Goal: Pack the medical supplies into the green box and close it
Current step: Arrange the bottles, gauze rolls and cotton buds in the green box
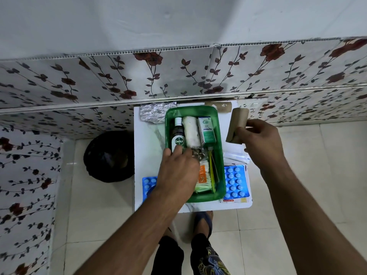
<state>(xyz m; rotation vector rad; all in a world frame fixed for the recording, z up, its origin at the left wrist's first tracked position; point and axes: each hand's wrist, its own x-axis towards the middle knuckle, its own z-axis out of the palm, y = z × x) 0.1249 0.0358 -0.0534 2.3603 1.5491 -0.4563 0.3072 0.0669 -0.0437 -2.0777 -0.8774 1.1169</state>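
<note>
The green box (221,147) stands open on a small white table (148,139). Inside lie a Dettol bottle (178,133), a white gauze roll (191,132), a green and white carton (206,130) and an orange packet (204,177). My left hand (178,169) reaches into the box, fingers on the base of the Dettol bottle. My right hand (262,139) holds a brown bandage roll (237,124) in the air, right of the box. Blue blister packs lie left (148,185) and right (235,183) of the box.
A silver foil strip (154,114) and a tan plaster roll (222,107) lie at the table's far edge. Clear sachets (236,156) rest right of the box. A black bin (109,155) stands on the floor to the left. Flowered wall panels rise behind.
</note>
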